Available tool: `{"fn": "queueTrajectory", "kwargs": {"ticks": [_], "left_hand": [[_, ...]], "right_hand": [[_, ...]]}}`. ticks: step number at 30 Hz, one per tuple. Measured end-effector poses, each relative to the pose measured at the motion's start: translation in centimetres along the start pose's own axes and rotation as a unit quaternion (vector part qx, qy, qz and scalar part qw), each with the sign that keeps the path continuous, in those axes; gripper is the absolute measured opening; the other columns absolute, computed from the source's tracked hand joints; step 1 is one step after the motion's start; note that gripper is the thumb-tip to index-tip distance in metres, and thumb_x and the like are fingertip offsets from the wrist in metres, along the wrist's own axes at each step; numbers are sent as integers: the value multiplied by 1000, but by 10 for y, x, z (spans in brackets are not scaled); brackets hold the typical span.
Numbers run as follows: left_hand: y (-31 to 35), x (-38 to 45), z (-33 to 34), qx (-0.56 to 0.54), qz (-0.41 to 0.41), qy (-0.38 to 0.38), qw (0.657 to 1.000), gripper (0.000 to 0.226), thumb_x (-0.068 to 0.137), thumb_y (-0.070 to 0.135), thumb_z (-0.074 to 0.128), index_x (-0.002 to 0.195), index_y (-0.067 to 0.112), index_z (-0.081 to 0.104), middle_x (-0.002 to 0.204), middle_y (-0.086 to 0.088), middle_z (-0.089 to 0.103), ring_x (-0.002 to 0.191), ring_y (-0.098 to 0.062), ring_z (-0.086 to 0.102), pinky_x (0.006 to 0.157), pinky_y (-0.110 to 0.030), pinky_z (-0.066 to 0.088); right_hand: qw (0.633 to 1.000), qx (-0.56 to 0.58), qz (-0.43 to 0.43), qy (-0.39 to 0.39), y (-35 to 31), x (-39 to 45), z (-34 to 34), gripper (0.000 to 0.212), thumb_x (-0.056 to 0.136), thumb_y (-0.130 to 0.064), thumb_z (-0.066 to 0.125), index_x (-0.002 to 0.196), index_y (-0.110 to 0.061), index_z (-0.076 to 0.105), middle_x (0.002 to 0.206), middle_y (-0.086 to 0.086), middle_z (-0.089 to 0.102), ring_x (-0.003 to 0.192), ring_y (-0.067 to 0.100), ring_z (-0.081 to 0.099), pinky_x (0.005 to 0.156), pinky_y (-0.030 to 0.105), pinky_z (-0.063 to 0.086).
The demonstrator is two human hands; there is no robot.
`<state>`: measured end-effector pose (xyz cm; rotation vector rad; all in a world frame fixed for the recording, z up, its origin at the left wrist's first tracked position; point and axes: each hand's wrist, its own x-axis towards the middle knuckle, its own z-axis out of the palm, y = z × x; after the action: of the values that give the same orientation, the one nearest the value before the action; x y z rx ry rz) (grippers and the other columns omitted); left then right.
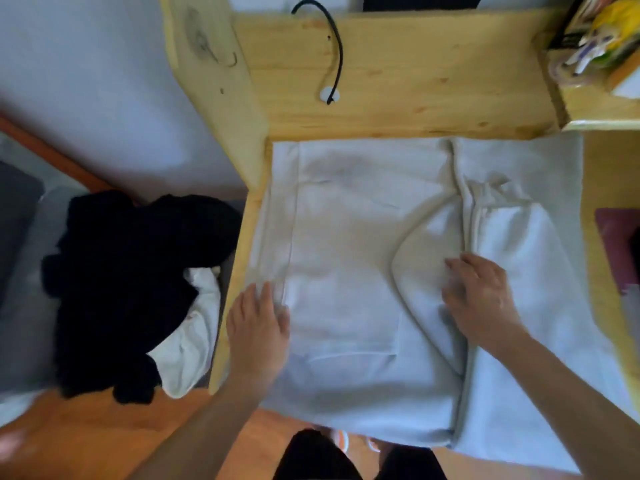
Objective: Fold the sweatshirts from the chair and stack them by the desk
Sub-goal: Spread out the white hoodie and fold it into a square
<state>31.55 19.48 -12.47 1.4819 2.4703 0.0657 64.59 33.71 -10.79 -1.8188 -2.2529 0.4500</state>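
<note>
A pale grey sweatshirt (346, 271) of soft, matte fleece is spread flat over the wooden desk (415, 81), its lower part hanging past the near edge. A front pouch pocket is outlined on the body, a ribbed hem band runs along its left side, and a rounded hood (426, 265) is folded onto the chest, with a drawstring showing near the neck. The left hand (258, 327) is laid flat on the hem band at the desk's left edge, fingers straight and close together, nothing gripped. The right hand (479, 299) is pressed on the hood's fold, fingers slightly bent and spread; whether fabric is pinched beneath them cannot be told. To the left of the desk, a crumpled black sweatshirt (131, 278) is heaped over a white garment (194, 341) on a grey seat (24, 306). The desk is made of light, knotted pine; a black cable (337, 46) is looped across it to a small white disc (329, 95). A cluttered holder (595, 39) stands at the desk's far right corner.
</note>
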Motion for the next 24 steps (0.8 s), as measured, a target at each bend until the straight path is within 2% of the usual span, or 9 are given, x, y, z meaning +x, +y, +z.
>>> {"fn": "queueTrajectory", "kwargs": {"ticks": [2,4,7,10,14,17,19,21,24], "left_hand": [[-29,-29,-3,-8,-23,-20,999,51,102,39,45,141,7,51,138,-18,55,123,-40,52,101,-55,46],[-32,-32,-14,-29,-53,-19,998,44,102,39,49,138,13,53,131,-12,57,118,-34,53,96,-51,45],[-24,-5,-26,-92,-137,-35,986,37,100,45,48,124,18,57,121,-6,60,114,-30,56,96,-48,45],[-28,17,-32,-151,-212,-89,962,48,93,54,44,112,15,62,114,-6,63,105,-31,62,92,-50,51],[-33,2,-35,-143,-184,-117,965,43,101,46,39,108,13,65,117,-10,54,109,-32,57,94,-49,49],[-43,-5,-22,-170,-152,-78,970,29,102,38,43,84,21,58,103,-7,51,102,-29,55,91,-45,49],[-50,-8,-15,-193,-125,-53,972,33,101,35,47,70,28,41,91,-1,46,94,-25,52,86,-43,48],[-57,-11,-15,-213,-105,-54,970,41,101,33,49,65,29,31,85,2,40,87,-23,49,81,-41,45],[-60,-12,-21,-235,-102,-60,965,40,103,32,49,66,27,35,85,3,40,83,-21,46,75,-35,35]], "right_hand": [[998,-24,43,-28,-9,-32,13,67,77,-41,45,132,-9,62,138,24,54,123,49,48,107,56,40],[998,-13,59,-28,-22,-49,15,63,77,-37,45,131,-8,62,139,23,52,124,49,46,109,55,37],[999,-23,18,-18,-57,-58,9,48,81,-20,57,127,-6,62,137,22,51,124,48,45,108,53,37],[998,-26,-39,-51,-115,-36,2,36,85,-11,65,120,-6,67,124,18,59,114,44,52,97,49,46],[985,4,-83,-150,-216,32,18,24,96,-20,56,116,-13,66,114,10,60,109,29,58,88,34,45],[983,34,-33,-178,-281,85,58,27,96,-29,53,114,-10,59,113,11,61,107,31,61,84,35,46],[982,-1,6,-188,-303,107,82,42,97,-42,51,123,-9,54,123,13,60,115,33,59,90,37,46],[979,-41,29,-196,-310,120,98,53,97,-50,50,129,-8,54,128,13,60,120,33,58,90,36,45],[975,-67,46,-205,-313,127,107,41,94,-39,52,121,-11,63,123,10,64,113,31,62,80,33,42]]}}
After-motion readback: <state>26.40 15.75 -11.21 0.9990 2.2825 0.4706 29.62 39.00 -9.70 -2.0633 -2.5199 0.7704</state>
